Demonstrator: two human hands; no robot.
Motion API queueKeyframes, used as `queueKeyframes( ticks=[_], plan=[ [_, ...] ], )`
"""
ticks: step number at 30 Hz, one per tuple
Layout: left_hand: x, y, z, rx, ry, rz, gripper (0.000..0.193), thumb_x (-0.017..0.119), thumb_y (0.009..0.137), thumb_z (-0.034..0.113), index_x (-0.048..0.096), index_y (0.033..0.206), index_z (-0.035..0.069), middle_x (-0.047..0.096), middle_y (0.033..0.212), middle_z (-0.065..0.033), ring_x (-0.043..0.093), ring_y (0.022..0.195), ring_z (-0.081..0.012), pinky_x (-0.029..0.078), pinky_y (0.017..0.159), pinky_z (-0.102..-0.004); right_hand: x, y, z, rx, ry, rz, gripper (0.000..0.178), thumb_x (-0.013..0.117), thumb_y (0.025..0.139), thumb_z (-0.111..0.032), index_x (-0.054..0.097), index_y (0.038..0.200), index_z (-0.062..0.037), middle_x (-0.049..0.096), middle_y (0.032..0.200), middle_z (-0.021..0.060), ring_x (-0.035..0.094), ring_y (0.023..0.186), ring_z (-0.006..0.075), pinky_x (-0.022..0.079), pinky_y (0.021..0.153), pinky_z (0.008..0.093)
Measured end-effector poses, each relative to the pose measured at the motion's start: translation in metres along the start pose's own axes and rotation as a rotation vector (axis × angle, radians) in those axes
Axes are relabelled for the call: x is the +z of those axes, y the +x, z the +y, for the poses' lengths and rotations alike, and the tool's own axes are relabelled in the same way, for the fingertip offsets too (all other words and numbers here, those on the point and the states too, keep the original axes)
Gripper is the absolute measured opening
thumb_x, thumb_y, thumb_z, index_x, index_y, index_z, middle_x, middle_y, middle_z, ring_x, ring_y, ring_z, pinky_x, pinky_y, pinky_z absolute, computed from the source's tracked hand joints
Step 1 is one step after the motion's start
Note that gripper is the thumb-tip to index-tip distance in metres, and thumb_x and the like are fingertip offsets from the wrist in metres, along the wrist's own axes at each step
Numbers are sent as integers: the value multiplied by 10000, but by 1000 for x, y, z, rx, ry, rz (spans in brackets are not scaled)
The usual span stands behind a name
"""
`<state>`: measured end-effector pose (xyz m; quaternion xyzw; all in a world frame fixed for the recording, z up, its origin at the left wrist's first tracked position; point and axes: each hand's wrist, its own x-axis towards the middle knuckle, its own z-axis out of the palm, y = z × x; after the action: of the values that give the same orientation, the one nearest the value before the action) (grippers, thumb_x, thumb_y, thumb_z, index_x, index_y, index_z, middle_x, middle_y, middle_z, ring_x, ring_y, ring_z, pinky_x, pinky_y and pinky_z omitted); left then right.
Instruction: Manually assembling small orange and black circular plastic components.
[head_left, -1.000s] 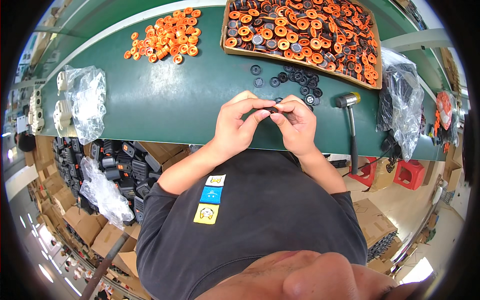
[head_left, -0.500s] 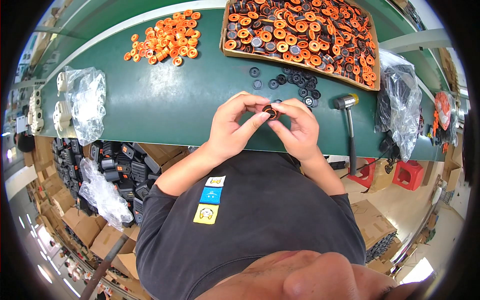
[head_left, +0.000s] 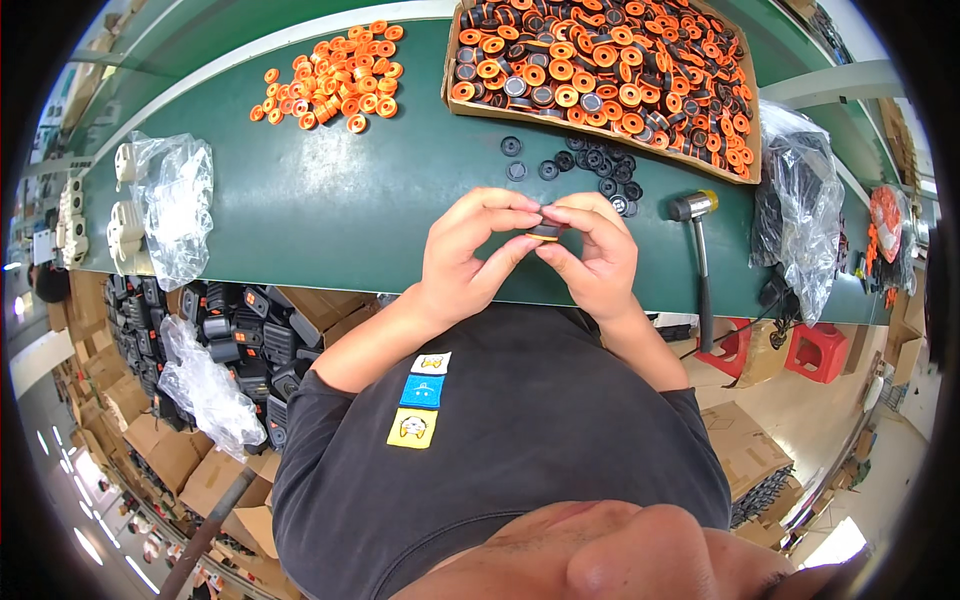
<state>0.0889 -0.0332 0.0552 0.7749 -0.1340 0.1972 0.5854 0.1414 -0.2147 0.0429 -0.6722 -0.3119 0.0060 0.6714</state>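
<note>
Between my two hands, above the near part of the green table, is a small round black-and-orange knob (head_left: pixel 545 231). The fingertips of my left hand (head_left: pixel 470 240) pinch it from the left, while my right hand (head_left: pixel 598 250) grips its right side with thumb and fingers. Its black side faces away and an orange rim shows on the near side. Just beyond my hands lie several loose black discs (head_left: pixel 606 170). A cardboard tray (head_left: pixel 600 134) at the back holds many black-and-orange knobs. Orange round parts (head_left: pixel 335 80) form a pile at the back left.
A hammer (head_left: pixel 702 260) lies to the right, its handle reaching past the table's front edge. Clear plastic bags (head_left: pixel 812 210) sit at the far right, another plastic bag (head_left: pixel 180 210) at the left beside white sockets (head_left: pixel 124 230). Below left are black housings (head_left: pixel 250 335); red stools (head_left: pixel 815 350) stand below right.
The knob has been tilted between my fingers: its round face showed before, and now its side and orange rim show. Both hands stay in nearly the same place.
</note>
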Motion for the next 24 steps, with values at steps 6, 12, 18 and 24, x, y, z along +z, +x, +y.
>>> queueKeyframes(
  ticks=[6,12,18,24],
  plan=[
    [0,2,2,26,45,-4,205,727,826,-28,672,1023,-13,682,1011,-152,673,925,-287,536,825,-357,-2,-1,2,-119,-144,-1,279,796,795,-31,711,1060,-14,709,954,137,682,846,244,539,738,319],
    [7,3,-4,258,108,71,209,764,789,7,667,975,13,685,933,-114,687,857,-271,578,800,-390,-2,3,-2,-225,-154,-22,228,771,807,-14,698,1022,-3,711,934,133,683,781,247,542,686,323],
    [2,-1,-14,404,188,81,159,715,844,-1,645,986,-4,685,932,-127,685,866,-289,571,836,-423,0,4,0,-268,-193,-55,196,751,822,-16,691,1008,0,704,915,127,676,755,255,536,659,326],
    [-12,-7,-25,-163,273,-86,255,707,839,0,634,1083,5,648,1056,-147,658,954,-298,540,837,-366,-19,28,13,144,-422,-97,218,742,852,-69,702,1052,6,674,875,112,654,735,190,525,657,286]
  ],
)
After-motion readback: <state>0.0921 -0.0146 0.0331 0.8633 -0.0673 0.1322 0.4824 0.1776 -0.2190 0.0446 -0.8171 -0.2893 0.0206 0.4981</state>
